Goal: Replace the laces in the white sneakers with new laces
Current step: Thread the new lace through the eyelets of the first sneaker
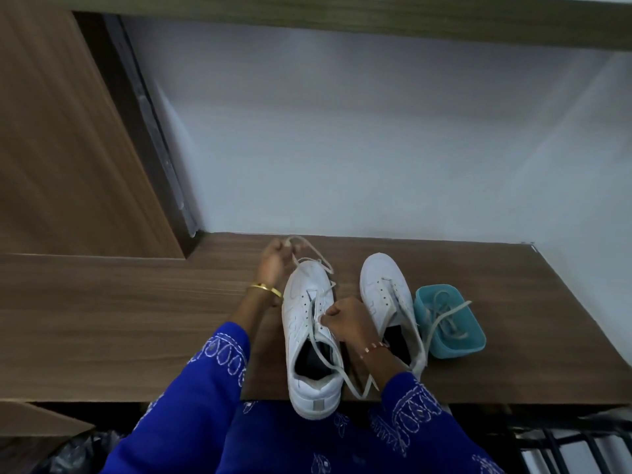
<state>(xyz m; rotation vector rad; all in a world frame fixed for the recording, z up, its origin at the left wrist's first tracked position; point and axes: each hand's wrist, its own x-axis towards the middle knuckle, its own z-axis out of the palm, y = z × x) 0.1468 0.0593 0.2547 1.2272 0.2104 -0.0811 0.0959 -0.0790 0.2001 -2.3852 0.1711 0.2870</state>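
Two white sneakers stand on a wooden table (119, 323), toes pointing away from me. The left sneaker (309, 340) has its heel hanging over the front edge. My left hand (275, 258) is beyond its toe and pinches an off-white lace (309, 249) that runs back to the eyelets. My right hand (345, 321) rests on the sneaker's tongue area and pinches the lace there; another stretch of lace trails down over the table's front edge. The right sneaker (390, 302) stands beside it, untouched, with a lace in its upper eyelets.
A teal plastic tub (460, 347) holding loose off-white laces (444, 316) sits right of the sneakers. A white wall rises behind the table, a wooden door to the left. A dark metal rack (564, 443) is below right, a black bag (78, 453) below left.
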